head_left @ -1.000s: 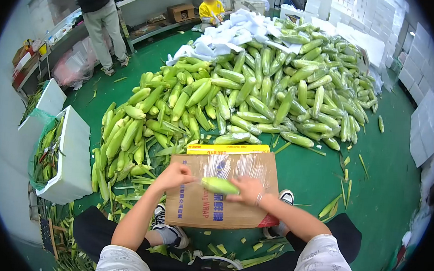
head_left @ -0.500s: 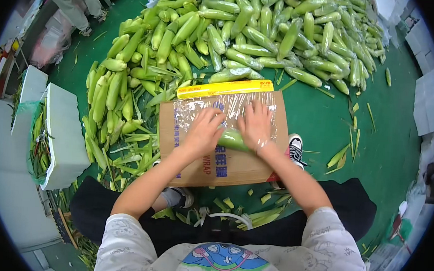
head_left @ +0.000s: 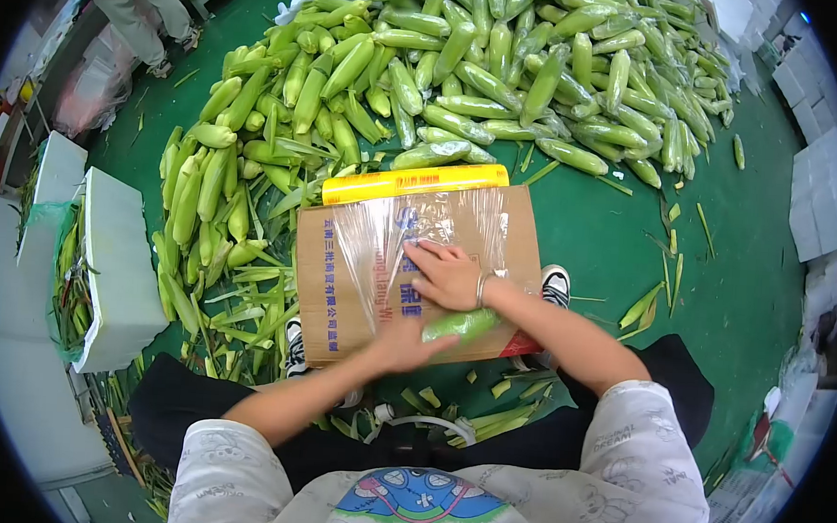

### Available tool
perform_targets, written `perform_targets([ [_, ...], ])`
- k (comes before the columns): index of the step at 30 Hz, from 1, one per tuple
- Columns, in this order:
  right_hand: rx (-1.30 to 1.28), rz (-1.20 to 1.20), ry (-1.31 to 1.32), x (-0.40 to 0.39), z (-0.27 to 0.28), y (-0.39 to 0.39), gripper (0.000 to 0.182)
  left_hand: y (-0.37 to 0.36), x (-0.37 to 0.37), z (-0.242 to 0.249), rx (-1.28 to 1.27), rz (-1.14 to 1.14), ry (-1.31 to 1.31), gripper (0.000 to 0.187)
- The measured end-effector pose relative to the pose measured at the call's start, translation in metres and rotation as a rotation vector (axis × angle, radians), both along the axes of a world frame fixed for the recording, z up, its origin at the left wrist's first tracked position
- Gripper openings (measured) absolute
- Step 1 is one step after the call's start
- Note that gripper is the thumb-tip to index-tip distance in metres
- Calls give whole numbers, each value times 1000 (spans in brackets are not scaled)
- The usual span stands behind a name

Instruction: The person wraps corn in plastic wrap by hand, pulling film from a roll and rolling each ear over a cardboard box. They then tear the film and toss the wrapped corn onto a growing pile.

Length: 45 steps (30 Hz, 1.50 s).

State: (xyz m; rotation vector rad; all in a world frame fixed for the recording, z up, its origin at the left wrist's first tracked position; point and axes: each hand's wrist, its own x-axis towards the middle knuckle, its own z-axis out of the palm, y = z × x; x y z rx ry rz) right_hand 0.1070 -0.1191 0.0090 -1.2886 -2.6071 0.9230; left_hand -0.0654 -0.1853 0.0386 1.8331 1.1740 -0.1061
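A brown cardboard box (head_left: 340, 285) with blue and red print lies between the person's feet. Clear film stretches over it from a yellow wrap roll (head_left: 418, 184) along its far edge. On the near part of the box is a green corn cob (head_left: 462, 327) in film. My left hand (head_left: 402, 343), blurred by motion, has the cob's left end between thumb and fingers. Just beyond the cob, my right hand (head_left: 444, 275) lies palm down on the film, its fingers extended to the left; its wrist wears a bracelet.
Unwrapped corn (head_left: 243, 160) is heaped at the left, and film-wrapped corn (head_left: 582, 89) at the far right. White foam boxes (head_left: 121, 262) stand at the left edge. Husks (head_left: 641, 304) litter the green floor. Another person's legs (head_left: 142, 5) show at the top left.
Both hands have come nearer the body, the right also moving left. The cob has shifted nearer and slightly right, with its left end now at my left hand. The film is pulled further over the box.
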Motion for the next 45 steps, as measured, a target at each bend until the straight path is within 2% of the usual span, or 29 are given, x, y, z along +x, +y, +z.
perform_targets([
  [1, 5, 5, 0, 0, 0, -1, 68, -22, -7, -8, -567, 150, -58, 75],
  [2, 77, -7, 2, -2, -2, -4, 68, -56, -7, -5, -1299, 448, -371, 76],
  [3, 145, -16, 4, -3, -5, -10, 69, -76, -18, -13, -2005, 449, -562, 75],
  [4, 151, -9, 14, -3, -7, -10, 71, -109, -30, -21, -2034, 600, -566, 76],
  [5, 163, 5, 8, -1, -4, -10, 71, -109, -37, 14, -2091, 540, -359, 73],
  [6, 128, 13, 15, 1, -2, -10, 72, -127, -52, 7, -1630, 155, -434, 67],
  [7, 91, 20, 28, 0, -1, -13, 72, -132, -59, 9, -1510, 46, -233, 59],
  [10, -192, 123, 232, -7, 32, -44, 53, -114, -83, 37, -1140, 446, -256, 53],
  [11, -382, 5, 297, -12, 51, -53, 45, -102, -95, 41, -1031, 598, -338, 50],
  [13, -605, -64, 355, -41, 52, -68, 38, -76, -113, 55, -525, 651, -359, 42],
  [15, -499, -744, 1031, -66, 38, -69, 27, -60, -120, 88, -125, 688, -432, 35],
  [16, -788, -1032, 1284, -82, 53, -61, 17, -60, -114, 91, -119, 713, -443, 35],
  [18, -897, -1091, 1422, -107, 52, -39, 16, -49, -99, 92, 382, 1275, -842, 40],
  [19, -1008, -1179, 1577, -123, 55, -31, 15, -43, -100, 91, 394, 1283, -843, 40],
  [22, -1043, -1198, 1408, -165, 70, -39, 17, -15, -92, 92, 811, 1457, -1399, 34],
  [25, -1323, -1020, 1184, -175, 84, -29, 30, 45, -108, 75, 653, 1336, -1308, 38],
  [27, -1444, -668, 936, -155, 67, 2, 40, 105, -135, 40, 259, 1279, -1146, 38],
  [28, -1458, -604, 868, -151, 55, 25, 36, 136, -141, 9, 423, 1059, -927, 45],
  [30, -1283, -968, 986, -151, 58, 83, 33, 178, -173, -19, 406, 837, -508, 39],
  [31, -1294, -1017, 1073, -129, 32, 127, 37, 205, -201, -47, 614, 986, -247, 34],
  [32, -1292, -1024, 1052, -99, 17, 171, 41, 227, -232, -68, 627, 1224, -291, 32],
  [34, -670, -1090, 924, -64, 1, 243, 42, 258, -281, -110, 699, 1302, 72, 24],
  [36, -338, -1020, 1002, -26, -3, 289, 33, 297, -301, -145, 408, 1208, 143, 39],
  [38, -92, -781, 809, -34, -2, 269, 55, 329, -290, -178, 346, 1128, 218, 50],
  [40, -29, -549, 527, -28, -15, 230, 60, 359, -275, -220, 206, 1040, 243, 85],
  [41, -13, -525, 424, -26, -15, 203, 48, 374, -269, -243, 142, 1140, 315, 83],
  [42, -134, -567, 415, -29, 2, 170, 41, 363, -263, -214, 25, 1239, 174, 77],
  [44, -72, -509, 309, -8, 21, 119, 36, 359, -275, -231, -23, 1464, 21, 70],
  [45, 17, -473, 214, 7, 32, 97, 34, 352, -277, -227, 162, 1599, 283, 64],
])
